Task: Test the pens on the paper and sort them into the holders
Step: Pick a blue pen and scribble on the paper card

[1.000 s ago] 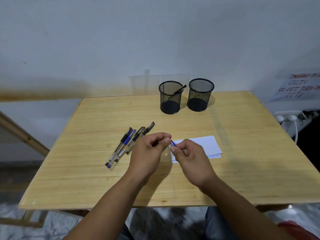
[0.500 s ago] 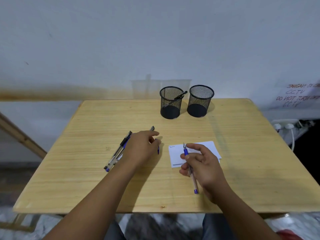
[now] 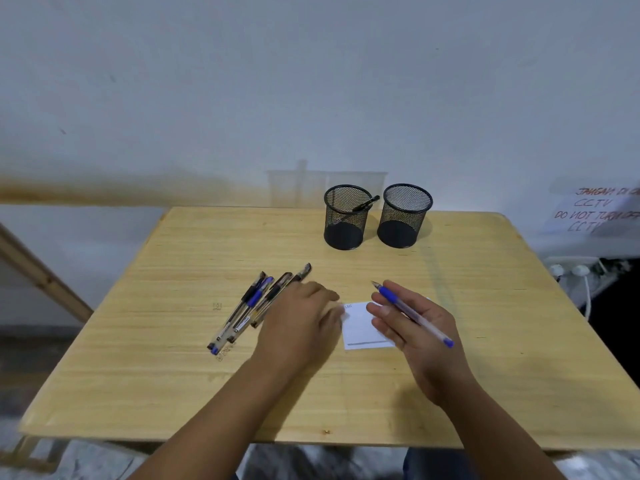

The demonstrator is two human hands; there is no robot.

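The right hand (image 3: 412, 323) holds the blue pen (image 3: 410, 311), its tip pointing to the upper left of the frame, just above the paper (image 3: 360, 327), whose left edge the left hand's (image 3: 301, 320) fingers touch.

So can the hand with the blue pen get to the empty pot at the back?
Probably yes. The right hand holds the blue pen above the paper, and bare table lies between it and the right-side mesh holder, whose open top looks empty. It seems a short forward stretch.
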